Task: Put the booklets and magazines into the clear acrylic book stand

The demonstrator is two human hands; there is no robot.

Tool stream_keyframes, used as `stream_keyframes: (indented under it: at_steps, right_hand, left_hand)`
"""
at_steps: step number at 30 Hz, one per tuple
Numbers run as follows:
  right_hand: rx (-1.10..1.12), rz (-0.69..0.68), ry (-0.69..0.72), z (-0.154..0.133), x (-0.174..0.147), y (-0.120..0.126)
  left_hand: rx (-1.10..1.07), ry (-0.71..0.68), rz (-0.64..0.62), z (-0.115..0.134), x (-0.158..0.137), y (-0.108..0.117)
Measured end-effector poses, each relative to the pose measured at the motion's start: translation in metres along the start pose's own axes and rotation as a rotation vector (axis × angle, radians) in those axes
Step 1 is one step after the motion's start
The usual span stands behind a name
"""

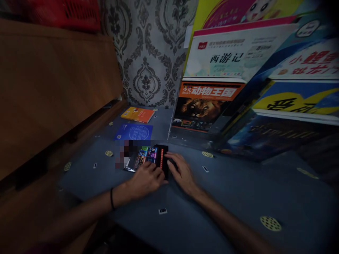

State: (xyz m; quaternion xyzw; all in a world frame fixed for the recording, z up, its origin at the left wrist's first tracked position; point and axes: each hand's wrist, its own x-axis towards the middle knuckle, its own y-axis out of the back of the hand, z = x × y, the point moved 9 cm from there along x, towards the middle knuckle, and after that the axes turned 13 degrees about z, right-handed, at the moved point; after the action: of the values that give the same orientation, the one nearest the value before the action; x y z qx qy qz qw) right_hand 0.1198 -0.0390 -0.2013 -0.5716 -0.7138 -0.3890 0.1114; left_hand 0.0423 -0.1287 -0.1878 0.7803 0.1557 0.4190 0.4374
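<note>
A dark book (158,151) with bright, colourful pictures and a red strip lies on the grey-blue table (201,218). Its far left part is blurred out by square blocks. My left hand (148,178), with a black band at the wrist, has its fingers curled over the book's near edge. At the book's right edge, my right hand (182,173) holds on with thumb and fingers; a small dark gap shows between them. Just beyond the book is a flat blue booklet (135,132), and behind that an orange and yellow book (139,114).
A clear display rack (190,135) with several upright picture books, one with a lion cover (201,107), stands at the back right. To the left is a wooden cabinet (53,81) with a red basket (71,14) on top. Patterned wallpaper (147,77) covers the wall behind.
</note>
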Motion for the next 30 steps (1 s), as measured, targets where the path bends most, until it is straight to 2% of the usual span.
stream_keyframes:
  at_steps: [3, 7, 10, 12, 14, 16, 21, 25, 30]
  right_hand:
    - [-0.109, -0.114, 0.068, -0.006, -0.007, -0.013]
    - [-0.227, -0.273, 0.203, -0.02, -0.018, -0.026]
    - [-0.249, -0.391, 0.252, -0.026, -0.025, -0.034]
    - [-0.254, -0.417, 0.256, -0.028, -0.026, -0.035]
    - [-0.254, -0.398, 0.257, -0.027, -0.025, -0.035]
    - [-0.259, -0.369, 0.263, -0.026, -0.024, -0.035]
    - [-0.299, -0.357, 0.315, -0.029, -0.023, -0.036]
    - [-0.317, -0.388, 0.373, -0.038, -0.02, -0.035]
    - [-0.331, -0.422, 0.429, -0.038, -0.017, -0.035]
  left_hand:
    - [-0.112, 0.191, -0.064, -0.051, -0.007, -0.006]
    - [-0.112, 0.615, -0.267, -0.151, -0.033, -0.035]
    - [-0.097, 0.723, -0.345, -0.208, -0.043, -0.047]
    - [-0.124, 0.732, -0.396, -0.231, -0.043, -0.055]
    - [-0.142, 0.745, -0.448, -0.241, -0.038, -0.064]
    - [-0.144, 0.776, -0.497, -0.241, -0.031, -0.073]
    - [-0.153, 0.836, -0.567, -0.218, -0.009, -0.093]
    - [-0.152, 0.861, -0.583, -0.21, -0.002, -0.097]
    - [-0.161, 0.849, -0.58, -0.218, -0.003, -0.096]
